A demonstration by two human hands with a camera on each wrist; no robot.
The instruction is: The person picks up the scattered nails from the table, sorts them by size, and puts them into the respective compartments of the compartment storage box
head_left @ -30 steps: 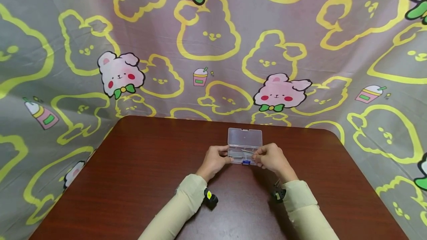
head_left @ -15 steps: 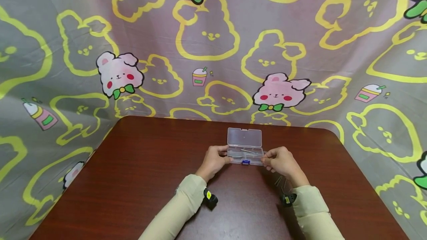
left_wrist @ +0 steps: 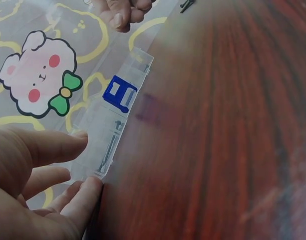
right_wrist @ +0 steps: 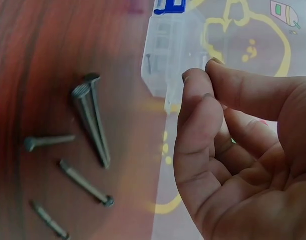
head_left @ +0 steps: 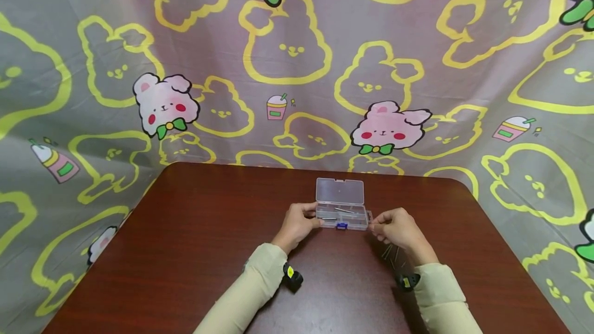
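Observation:
A clear plastic compartment box (head_left: 355, 226) lies toward the back of the table, its lid (head_left: 340, 191) raised behind it and a blue latch (left_wrist: 121, 93) on the front. My left hand (head_left: 297, 224) grips the box's left end, thumb at the front corner. Nails lie in its compartments, among them a thin nail (head_left: 344, 210) at the back and another nail (left_wrist: 111, 147) at the front left. Just beyond the box's right end is my right hand (head_left: 400, 227), thumb and forefinger tips together, other fingers curled, nothing visible between them. Several loose nails (right_wrist: 91, 120) lie beside it.
The brown wooden table (head_left: 223, 215) reaches back to a grey cloth (head_left: 209, 55) printed with cartoon bunnies. Black wrist cameras sit at both sleeves, the left camera (head_left: 293, 277) and the right camera (head_left: 408, 281) close over the tabletop.
My right hand has moved from over the box's right compartments out to the right and toward me, uncovering more loose nails. The left hand and the box have stayed put.

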